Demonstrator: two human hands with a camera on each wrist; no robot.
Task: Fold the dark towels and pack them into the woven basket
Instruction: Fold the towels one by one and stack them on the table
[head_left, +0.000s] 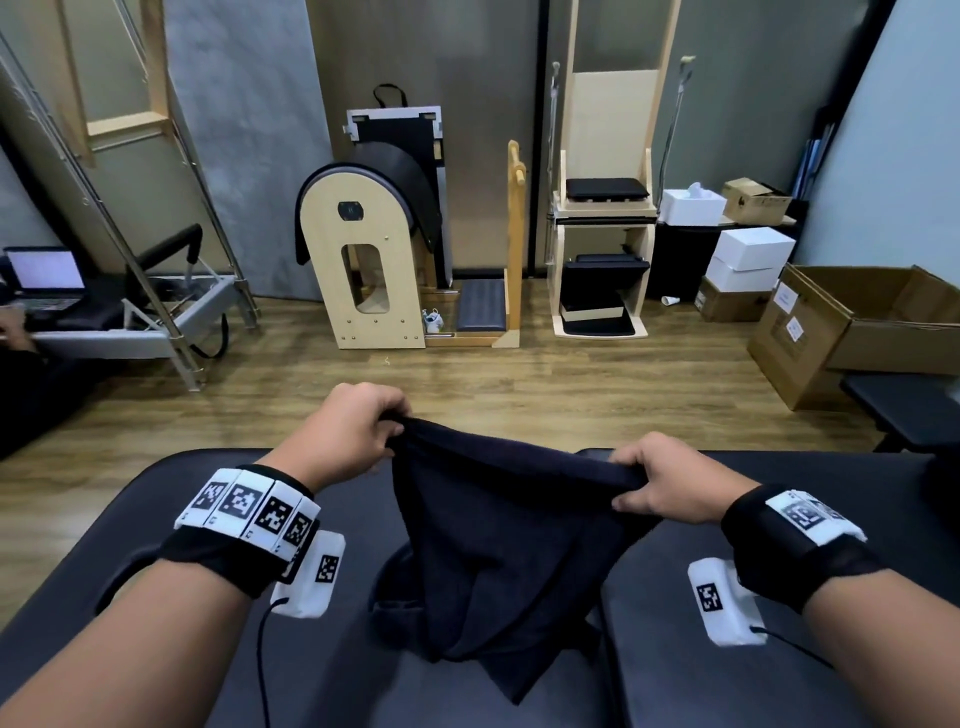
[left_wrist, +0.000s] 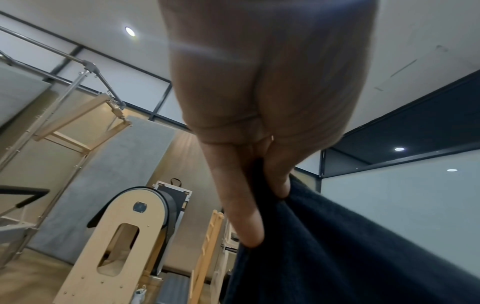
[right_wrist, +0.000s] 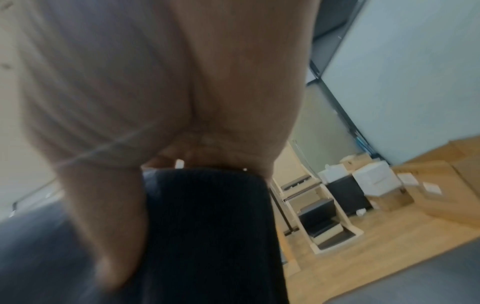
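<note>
We hold one dark towel (head_left: 498, 525) stretched in the air between our hands, above the middle of the black padded table (head_left: 171, 670). Our left hand (head_left: 347, 431) pinches its far top corner, fingers (left_wrist: 241, 216) curled round the cloth. Our right hand (head_left: 670, 480) grips the other top corner, nearer the table's right edge, and the towel's lower end lies crumpled on the table.

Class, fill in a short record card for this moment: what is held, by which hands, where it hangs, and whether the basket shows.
held: dark towel
left hand: grips one upper end
right hand: grips the other upper end
towel state: stretched between hands, lower part draping onto black padded table
woven basket: not in view
</note>
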